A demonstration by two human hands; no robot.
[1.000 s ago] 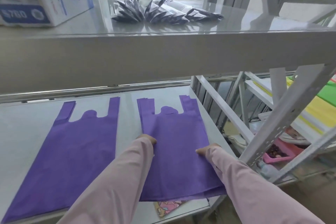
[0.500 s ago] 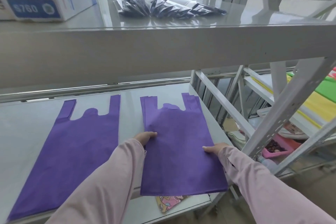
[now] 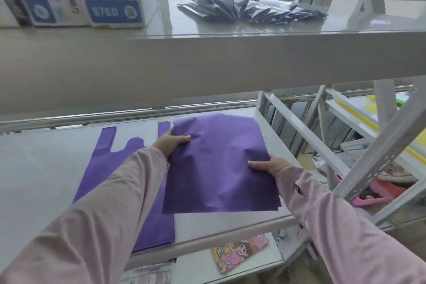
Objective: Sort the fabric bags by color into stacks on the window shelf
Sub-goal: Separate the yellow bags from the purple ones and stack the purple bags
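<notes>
On the lower shelf (image 3: 34, 168), the right-hand bags (image 3: 219, 163), flat a moment earlier, were raised and swung toward the flat purple bag (image 3: 110, 168). The left hand (image 3: 171, 145) and right hand (image 3: 269, 166) gripped their edges, apparently merging one purple stack.

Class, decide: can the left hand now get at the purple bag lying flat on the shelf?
Probably yes for reach: the flat purple bag lies under the left forearm, with nothing between. But the left hand has its grip on the held purple bags, so it must let go first.
</notes>
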